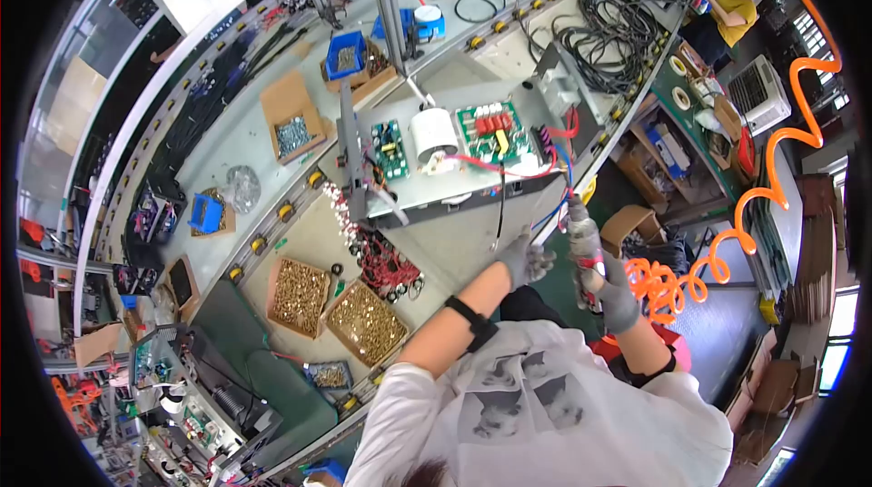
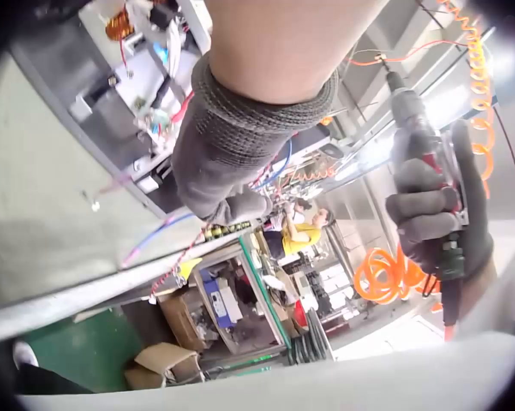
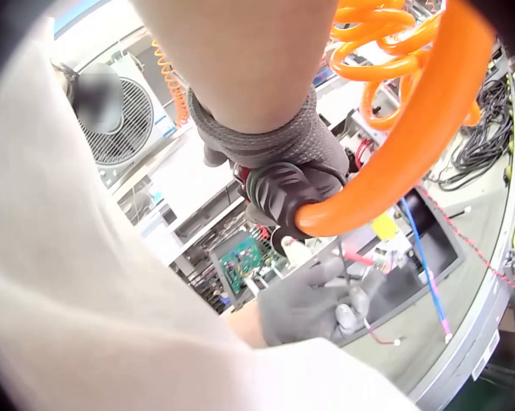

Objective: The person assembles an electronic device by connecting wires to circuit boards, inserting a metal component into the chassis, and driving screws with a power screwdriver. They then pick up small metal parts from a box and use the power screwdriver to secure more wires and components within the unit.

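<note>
My right hand (image 1: 620, 298), in a grey glove, grips a pneumatic screwdriver (image 1: 584, 246) with its bit end pointing up toward the chassis. An orange coiled air hose (image 3: 412, 163) runs from the tool's rear end. The left hand (image 1: 527, 262), also gloved, hovers by the bench's near edge with its fingers loosely bent and nothing visible in them. Ahead of both hands lies an open metal chassis (image 1: 427, 189) bearing a green circuit board (image 1: 493, 134), a smaller board (image 1: 390, 149) and a white cylinder (image 1: 434, 134). Loose blue wires (image 1: 556, 205) and a black cable (image 1: 500, 205) hang from its near side.
Cartons of brass fasteners (image 1: 366, 323) and a red wire bundle (image 1: 389, 264) lie left of the hands. Blue bins (image 1: 345, 55) stand farther back. Black cables (image 1: 609, 37) are coiled beyond the chassis. At right are a shelf unit (image 2: 240, 300) and two other people (image 1: 731, 10).
</note>
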Action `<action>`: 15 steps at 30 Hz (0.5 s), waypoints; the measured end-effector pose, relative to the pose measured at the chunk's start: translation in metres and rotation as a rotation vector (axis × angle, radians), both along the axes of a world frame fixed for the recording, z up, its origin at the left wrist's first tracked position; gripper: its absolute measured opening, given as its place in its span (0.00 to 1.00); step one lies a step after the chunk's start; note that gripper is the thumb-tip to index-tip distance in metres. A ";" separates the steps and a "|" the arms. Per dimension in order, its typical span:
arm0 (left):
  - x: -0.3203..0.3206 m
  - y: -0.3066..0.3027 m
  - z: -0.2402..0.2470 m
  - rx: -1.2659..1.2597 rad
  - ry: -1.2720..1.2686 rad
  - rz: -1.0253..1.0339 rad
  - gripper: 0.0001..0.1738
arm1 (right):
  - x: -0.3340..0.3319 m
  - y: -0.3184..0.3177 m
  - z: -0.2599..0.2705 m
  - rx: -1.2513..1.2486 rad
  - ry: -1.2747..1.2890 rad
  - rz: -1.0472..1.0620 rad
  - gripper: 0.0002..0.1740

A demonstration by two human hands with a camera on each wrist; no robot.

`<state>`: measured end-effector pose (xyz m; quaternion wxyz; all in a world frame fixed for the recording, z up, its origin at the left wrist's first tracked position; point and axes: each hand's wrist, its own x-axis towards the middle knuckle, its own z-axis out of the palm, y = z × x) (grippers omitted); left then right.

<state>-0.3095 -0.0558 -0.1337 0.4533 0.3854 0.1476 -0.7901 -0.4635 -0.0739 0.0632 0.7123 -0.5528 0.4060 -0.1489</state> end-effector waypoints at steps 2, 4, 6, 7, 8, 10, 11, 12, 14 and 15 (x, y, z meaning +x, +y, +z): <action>-0.006 -0.030 0.016 0.152 0.065 0.036 0.38 | -0.014 -0.023 -0.004 -0.052 -0.033 -0.015 0.34; -0.015 -0.052 -0.015 0.188 0.071 0.084 0.35 | -0.024 -0.047 -0.009 -0.051 -0.055 -0.019 0.35; -0.019 -0.066 -0.101 0.262 0.193 0.351 0.24 | -0.029 -0.073 -0.005 -0.016 -0.114 -0.049 0.29; -0.014 -0.060 -0.107 0.279 0.173 0.373 0.24 | -0.032 -0.090 -0.008 0.019 -0.143 -0.031 0.30; -0.009 -0.050 -0.114 0.260 0.317 0.435 0.18 | -0.034 -0.108 -0.010 0.015 -0.140 -0.023 0.30; -0.010 -0.017 -0.112 0.248 0.401 0.500 0.12 | -0.040 -0.144 -0.015 0.003 -0.143 -0.009 0.30; -0.011 0.000 -0.090 0.254 0.339 0.500 0.11 | -0.040 -0.164 -0.016 -0.011 -0.155 -0.002 0.29; -0.008 0.017 -0.050 0.293 0.300 0.506 0.10 | -0.037 -0.181 -0.012 -0.052 -0.159 0.010 0.28; -0.003 0.061 0.004 0.328 0.225 0.566 0.08 | -0.032 -0.216 -0.010 -0.091 -0.145 -0.006 0.30; -0.004 0.082 0.019 0.318 0.182 0.621 0.07 | -0.028 -0.233 -0.012 -0.109 -0.139 -0.016 0.31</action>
